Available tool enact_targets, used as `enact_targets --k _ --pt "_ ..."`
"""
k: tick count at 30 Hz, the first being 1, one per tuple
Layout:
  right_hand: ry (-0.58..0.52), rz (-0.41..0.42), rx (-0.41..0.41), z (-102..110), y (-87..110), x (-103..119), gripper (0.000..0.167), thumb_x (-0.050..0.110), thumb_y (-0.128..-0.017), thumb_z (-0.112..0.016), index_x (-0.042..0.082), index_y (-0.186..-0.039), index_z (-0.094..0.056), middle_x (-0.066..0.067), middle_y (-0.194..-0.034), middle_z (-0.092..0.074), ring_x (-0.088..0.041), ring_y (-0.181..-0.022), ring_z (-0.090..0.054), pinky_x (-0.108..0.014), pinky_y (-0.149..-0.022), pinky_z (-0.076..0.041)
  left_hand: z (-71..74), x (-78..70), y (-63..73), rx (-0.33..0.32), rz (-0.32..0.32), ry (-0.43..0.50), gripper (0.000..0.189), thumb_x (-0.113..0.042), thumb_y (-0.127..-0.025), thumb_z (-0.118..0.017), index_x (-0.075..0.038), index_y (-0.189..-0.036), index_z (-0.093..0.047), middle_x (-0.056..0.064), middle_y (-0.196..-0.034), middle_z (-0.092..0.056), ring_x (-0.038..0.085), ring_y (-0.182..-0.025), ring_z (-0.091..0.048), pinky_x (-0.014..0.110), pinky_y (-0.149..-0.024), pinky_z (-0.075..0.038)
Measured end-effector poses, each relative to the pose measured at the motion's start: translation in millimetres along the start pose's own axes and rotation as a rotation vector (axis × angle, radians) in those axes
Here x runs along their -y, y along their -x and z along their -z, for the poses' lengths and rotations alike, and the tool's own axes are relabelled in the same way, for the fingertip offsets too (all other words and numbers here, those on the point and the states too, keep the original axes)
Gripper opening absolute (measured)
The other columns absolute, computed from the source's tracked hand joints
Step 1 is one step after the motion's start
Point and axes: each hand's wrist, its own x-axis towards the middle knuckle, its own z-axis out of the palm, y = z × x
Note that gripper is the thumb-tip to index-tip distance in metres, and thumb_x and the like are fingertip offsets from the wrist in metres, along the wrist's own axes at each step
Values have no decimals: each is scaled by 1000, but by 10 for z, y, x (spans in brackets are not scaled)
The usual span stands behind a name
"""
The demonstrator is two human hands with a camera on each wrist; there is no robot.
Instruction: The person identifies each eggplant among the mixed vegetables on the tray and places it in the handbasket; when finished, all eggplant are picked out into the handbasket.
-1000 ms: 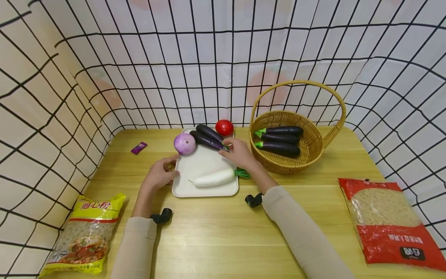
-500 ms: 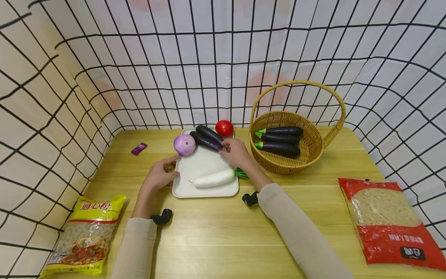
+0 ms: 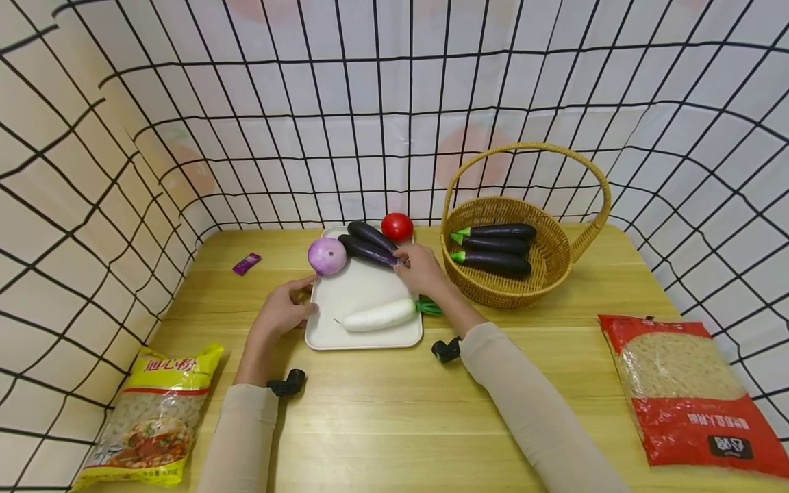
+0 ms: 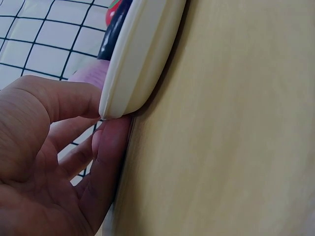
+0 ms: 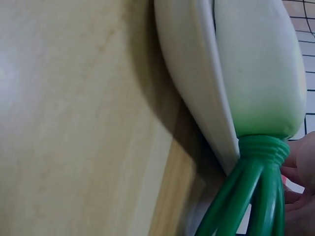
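Note:
A white tray (image 3: 364, 342) stands on the table, its left rim pinched between the thumb and fingers of my left hand (image 3: 283, 308). In the left wrist view the thumb lies at the rim and a finger reaches below it. My right hand (image 3: 422, 268) pinches the stem end of the nearer eggplant (image 3: 370, 251), hiding that end. A second eggplant (image 3: 368, 233) lies behind it. Left of them is a purple onion (image 3: 327, 256); at the far right corner sits a tomato (image 3: 397, 226). Across the tray's front lies a white radish (image 3: 379, 315), green leaves past the rim.
A wicker basket (image 3: 502, 298) holding several eggplants (image 3: 496, 244) stands to the right, its tall handle arching up. Bags of dry food lie at front left (image 3: 157, 411) and right (image 3: 690, 397). A small purple packet (image 3: 246, 263) lies left. Black wire mesh encloses the table.
Both hands stay nearly where they were, with the left still at the tray's rim. The right hand, at the eggplant's stem end, shifts only slightly.

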Motion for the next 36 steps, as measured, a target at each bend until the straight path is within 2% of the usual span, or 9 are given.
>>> enact_targets --k 9,18,27,31,36 --pt "4 25 -4 97 86 35 37 13 -101 -62 2 -136 -64 -17 -124 -68 -30 -111 -63 -41 -96 -57 -8 -6 -4 -4 -11 15 70 -8 -91 -71 -21 -156 -47 17 -141 -55 24 -83 -58 31 -67 -61" --pt "18 82 -54 285 229 98 33 13 -103 -60 2 -134 -66 -14 -114 -70 -26 -99 -64 -37 -84 -57 1 -5 -9 6 7 23 70 -9 -92 -70 -21 -157 -46 18 -142 -54 24 -86 -57 30 -67 -61" --pt "26 160 -137 616 532 60 32 12 -103 -61 0 -132 -66 -18 -115 -67 -30 -100 -63 -43 -88 -57 -2 -1 -2 7 21 20 69 -10 -93 -70 -22 -157 -45 17 -145 -53 26 -92 -56 30 -70 -62" --pt "8 156 -143 807 706 -17 32 14 -104 -61 3 -134 -65 -16 -116 -67 -29 -100 -64 -44 -88 -57 -2 -5 1 4 23 14 69 -10 -94 -70 -23 -157 -45 17 -145 -53 26 -93 -56 29 -70 -61" --pt "9 129 -145 1053 940 -176 34 18 -105 -60 7 -136 -63 -14 -122 -66 -31 -107 -67 -49 -93 -57 -2 -13 -5 5 17 8 69 -12 -93 -71 -23 -157 -46 18 -144 -53 26 -90 -56 29 -69 -60"
